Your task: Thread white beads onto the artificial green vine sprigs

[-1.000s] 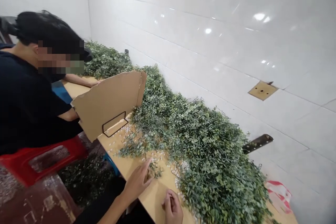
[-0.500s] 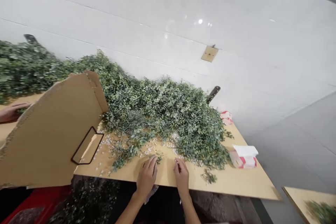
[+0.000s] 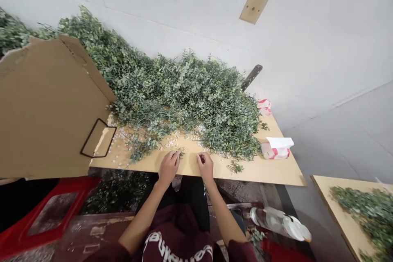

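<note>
Sprig [image 3: 181,154] of green leaves, pinched in the left hand [image 3: 168,168] near the surface's [image 3: 254,172] front edge — the right hand [image 3: 206,168] curls just beside, its hold impossible to tell. White bits [image 3: 169,142] lie beyond, then a big leafy heap [image 3: 190,90] along the wall [image 3: 294,49].

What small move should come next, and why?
Probably bring the right hand across to the small sprig: the sprig is at the left hand, while the right is curled and apart from it, with bare table between the hands.
</note>
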Available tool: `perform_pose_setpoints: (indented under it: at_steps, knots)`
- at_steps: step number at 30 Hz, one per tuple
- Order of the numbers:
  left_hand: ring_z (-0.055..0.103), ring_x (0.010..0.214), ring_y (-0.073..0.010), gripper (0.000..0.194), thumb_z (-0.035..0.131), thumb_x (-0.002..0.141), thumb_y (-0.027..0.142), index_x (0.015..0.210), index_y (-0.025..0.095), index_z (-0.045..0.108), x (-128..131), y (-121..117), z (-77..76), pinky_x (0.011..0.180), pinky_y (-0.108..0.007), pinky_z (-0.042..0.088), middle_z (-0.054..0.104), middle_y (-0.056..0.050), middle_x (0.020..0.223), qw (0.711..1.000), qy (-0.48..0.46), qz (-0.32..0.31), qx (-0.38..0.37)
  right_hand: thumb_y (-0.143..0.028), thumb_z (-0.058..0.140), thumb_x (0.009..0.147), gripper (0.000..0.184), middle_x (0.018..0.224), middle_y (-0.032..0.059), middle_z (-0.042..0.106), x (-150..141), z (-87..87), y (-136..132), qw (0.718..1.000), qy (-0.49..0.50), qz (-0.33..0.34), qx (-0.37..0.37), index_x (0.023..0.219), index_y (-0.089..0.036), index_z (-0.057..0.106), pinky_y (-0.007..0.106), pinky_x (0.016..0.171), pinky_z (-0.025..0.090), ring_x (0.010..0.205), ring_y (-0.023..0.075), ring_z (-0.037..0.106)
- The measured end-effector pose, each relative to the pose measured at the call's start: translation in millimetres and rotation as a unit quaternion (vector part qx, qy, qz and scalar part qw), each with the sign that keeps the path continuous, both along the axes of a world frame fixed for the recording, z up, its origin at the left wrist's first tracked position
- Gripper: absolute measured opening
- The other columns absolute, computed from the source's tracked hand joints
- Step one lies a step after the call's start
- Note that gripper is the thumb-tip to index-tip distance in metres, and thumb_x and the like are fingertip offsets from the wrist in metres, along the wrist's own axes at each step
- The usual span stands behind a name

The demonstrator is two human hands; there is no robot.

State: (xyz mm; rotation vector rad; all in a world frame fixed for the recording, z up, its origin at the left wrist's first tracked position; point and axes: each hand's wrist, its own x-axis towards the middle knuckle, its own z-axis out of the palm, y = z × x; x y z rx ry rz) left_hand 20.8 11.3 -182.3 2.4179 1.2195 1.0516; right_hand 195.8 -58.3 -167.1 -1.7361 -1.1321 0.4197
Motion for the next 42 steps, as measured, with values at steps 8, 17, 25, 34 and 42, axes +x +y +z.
perform_pose_setpoints:
  at_steps: [8,17,25,34,42]
  knots:
    - [0.063,0.097,-0.023,0.029,0.039,0.098,0.02,0.113,0.017,0.063,3.7,-1.1,4.5,0.089,-0.037,0.053,0.066,-0.012,0.1,1.0,0.018,0.019,0.003,-0.038,0.053,0.089,0.023,0.077,0.005,0.063,4.6,2.1,0.0,0.998,0.056,0.027,0.003,0.087,-0.017,0.063,0.027,0.061,0.047,0.066,0.0168,0.058]
    - [0.062,0.106,-0.023,0.03,0.042,0.096,0.024,0.118,0.016,0.061,5.5,-5.1,1.8,0.094,-0.035,0.051,0.063,-0.014,0.11,0.998,0.011,0.057,-0.024,-0.038,0.054,0.089,0.022,0.078,0.0047,0.063,11.3,0.3,0.9,0.994,0.103,0.041,-0.001,0.086,-0.017,0.061,0.027,0.063,0.048,0.068,0.0167,0.058]
    - [0.066,0.089,-0.0192,0.048,0.048,0.096,0.035,0.137,0.012,0.041,4.7,-8.0,3.8,0.09,-0.036,0.052,0.046,-0.021,0.137,0.994,-0.013,0.086,-0.062,-0.037,0.053,0.092,0.029,0.09,0.0098,0.07,13.2,-6.4,2.9,0.99,0.128,0.05,0.015,0.103,-0.015,0.067,0.031,0.071,0.053,0.072,0.0184,0.066]
    - [0.064,0.073,-0.014,0.043,0.045,0.096,0.031,0.135,0.014,0.047,2.0,-4.3,4.1,0.074,-0.029,0.054,0.042,-0.021,0.143,0.996,-0.011,0.064,-0.063,-0.032,0.053,0.091,0.026,0.1,0.0106,0.069,11.1,-7.0,2.0,0.996,0.069,0.039,0.05,0.103,-0.018,0.071,0.032,0.075,0.054,0.079,0.0194,0.065]
    - [0.067,0.074,-0.0168,0.041,0.053,0.092,0.033,0.129,0.016,0.057,2.0,-2.3,-0.6,0.073,-0.03,0.056,0.048,-0.018,0.142,0.997,-0.028,0.061,-0.049,-0.029,0.053,0.091,0.025,0.091,0.0086,0.067,12.2,-6.2,3.4,0.996,0.047,0.035,0.067,0.103,-0.018,0.072,0.032,0.072,0.053,0.072,0.0185,0.063]
